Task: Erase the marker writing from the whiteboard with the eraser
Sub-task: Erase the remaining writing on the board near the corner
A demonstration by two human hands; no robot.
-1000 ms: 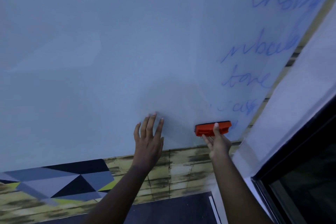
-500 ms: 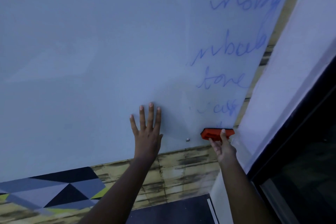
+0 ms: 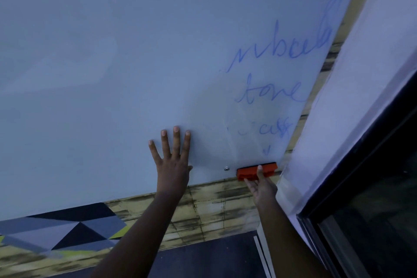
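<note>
- Your right hand (image 3: 261, 185) grips the orange eraser (image 3: 257, 171) at the bottom right corner of the whiteboard (image 3: 112, 74); one finger lies over its front, while the rest of the grip is hidden behind the block.
- The eraser's long axis runs level, along the board's lower edge, just right of a small metal screw (image 3: 226, 168).
- The blue marker writing (image 3: 270, 92) lies directly above the eraser, stacked in short lines up the board's right side; the lowest faint mark sits just above the block, and the topmost line runs off the frame.
- Your right hand is the nearer one to the writing, so the coming stroke is likely upward from the corner, the eraser's broad side leading.
- Your left hand (image 3: 172, 165) rests flat on the board, fingers straight and spread, holding nothing, well left of the writing.
- The board's left and middle show no ink; the remaining work looks confined to the right-hand column.
</note>
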